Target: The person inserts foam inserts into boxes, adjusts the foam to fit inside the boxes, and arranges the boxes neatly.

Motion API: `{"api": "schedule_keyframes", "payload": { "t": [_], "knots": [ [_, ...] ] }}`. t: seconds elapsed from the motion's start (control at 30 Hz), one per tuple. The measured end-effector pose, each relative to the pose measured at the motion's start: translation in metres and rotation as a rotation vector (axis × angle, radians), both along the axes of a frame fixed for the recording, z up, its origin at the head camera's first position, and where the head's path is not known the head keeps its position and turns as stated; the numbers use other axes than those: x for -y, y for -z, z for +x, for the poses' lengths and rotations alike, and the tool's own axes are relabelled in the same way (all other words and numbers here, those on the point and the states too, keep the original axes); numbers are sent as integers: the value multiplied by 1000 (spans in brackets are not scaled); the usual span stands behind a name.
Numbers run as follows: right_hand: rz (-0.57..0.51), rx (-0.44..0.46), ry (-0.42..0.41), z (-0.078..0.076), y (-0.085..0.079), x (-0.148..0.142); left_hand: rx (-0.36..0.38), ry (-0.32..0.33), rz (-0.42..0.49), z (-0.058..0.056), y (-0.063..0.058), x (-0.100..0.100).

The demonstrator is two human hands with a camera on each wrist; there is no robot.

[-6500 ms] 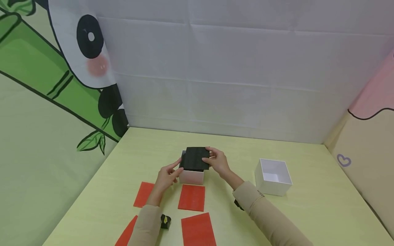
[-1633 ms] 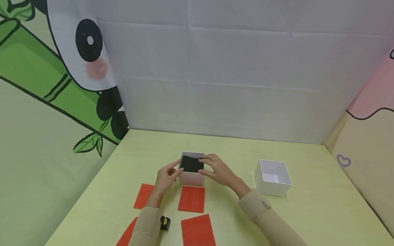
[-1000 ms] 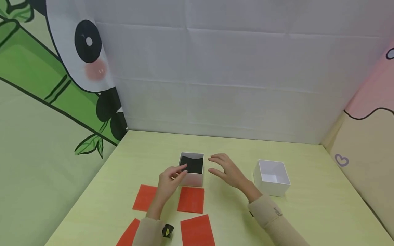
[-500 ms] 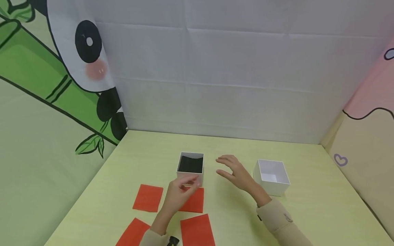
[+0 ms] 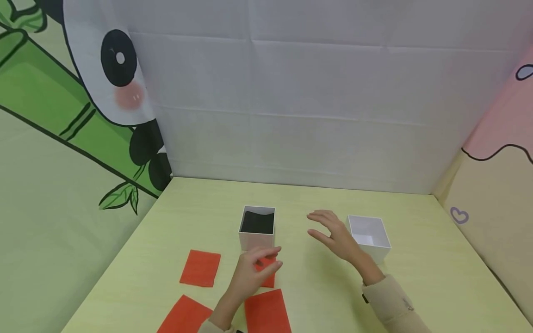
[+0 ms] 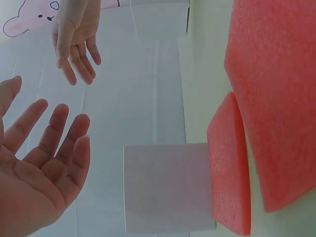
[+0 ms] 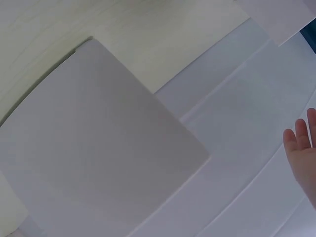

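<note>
The left hand [image 5: 250, 273], relaxed and empty, hides part of a red pad [image 5: 268, 282] from me; the right hand [image 5: 335, 236], also loose, a corner of the right box [image 5: 377, 253]. A black sheet [image 5: 258, 223] bows inside the left box [image 5: 250, 240], probably because it fits tightly. I can't see beneath it; the nearest pads [image 5: 268, 311] are cut off.

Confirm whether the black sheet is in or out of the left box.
In: the black sheet lies inside the left box, whose rim shows all around it.
</note>
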State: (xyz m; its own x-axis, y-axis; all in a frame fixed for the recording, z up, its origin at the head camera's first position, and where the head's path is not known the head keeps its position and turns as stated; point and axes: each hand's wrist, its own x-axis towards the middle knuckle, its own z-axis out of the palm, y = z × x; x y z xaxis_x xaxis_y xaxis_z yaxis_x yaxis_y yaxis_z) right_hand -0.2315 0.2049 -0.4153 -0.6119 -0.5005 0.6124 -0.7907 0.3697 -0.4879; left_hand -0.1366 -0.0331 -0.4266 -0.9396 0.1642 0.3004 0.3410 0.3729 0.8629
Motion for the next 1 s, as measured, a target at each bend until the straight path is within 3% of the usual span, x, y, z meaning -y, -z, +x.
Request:
{"api": "schedule_keyframes", "payload": {
  "t": [0.37,0.67,0.83,1.0],
  "knots": [
    [-9,-58,60,5,5,-29,22,49,34,11,0,-9],
    [-8,-42,124,12,8,-56,7,79,63,16,-4,-12],
    [-14,-28,147,14,8,-68,3,98,68,25,-21,-17],
    [-6,-30,180,17,9,-81,51,112,45,33,-39,-22]
  ]
}}
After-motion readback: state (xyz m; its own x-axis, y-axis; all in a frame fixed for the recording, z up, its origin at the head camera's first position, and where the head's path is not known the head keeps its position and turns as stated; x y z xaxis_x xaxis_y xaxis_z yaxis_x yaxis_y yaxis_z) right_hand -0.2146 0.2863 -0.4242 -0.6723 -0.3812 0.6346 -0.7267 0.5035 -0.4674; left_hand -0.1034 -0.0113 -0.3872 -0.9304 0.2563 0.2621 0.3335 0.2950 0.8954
